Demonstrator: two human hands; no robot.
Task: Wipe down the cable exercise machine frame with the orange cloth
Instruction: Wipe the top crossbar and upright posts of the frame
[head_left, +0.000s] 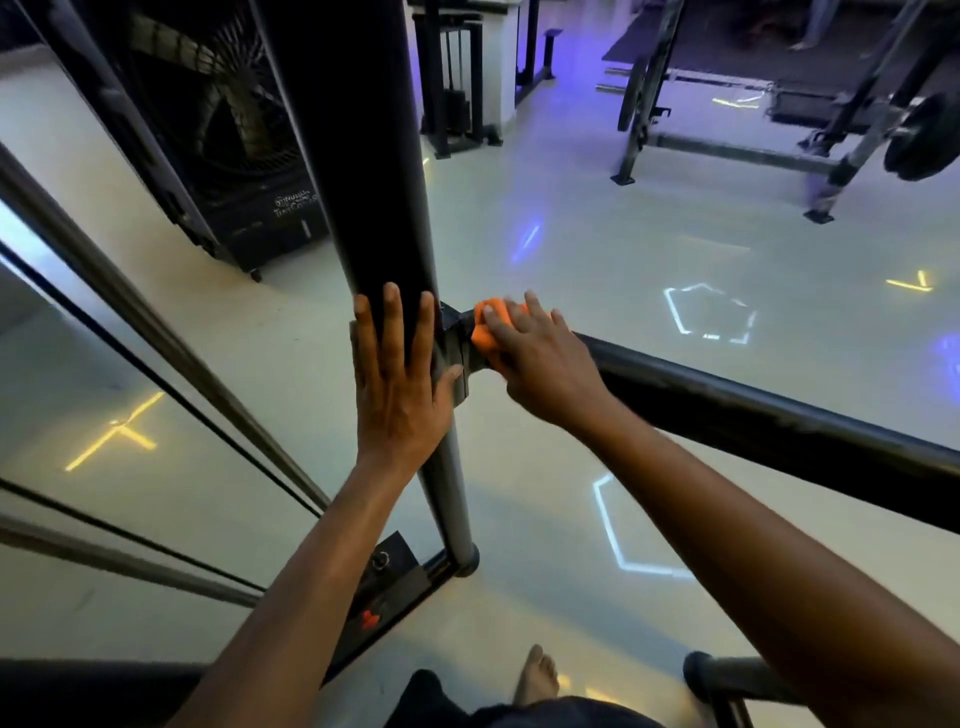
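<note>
Left hand (397, 376) lay flat, fingers straight, on the post (363, 171); right hand (535, 358) pressed the cloth (485, 332) against the joint (457, 343), fingers curled over it.

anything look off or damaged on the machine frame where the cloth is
Nothing stands out. The right hand presses the orange cloth onto the bracket joining the upright post and side bar; the left hand rests flat on the post. No visible dents or spills.
</note>
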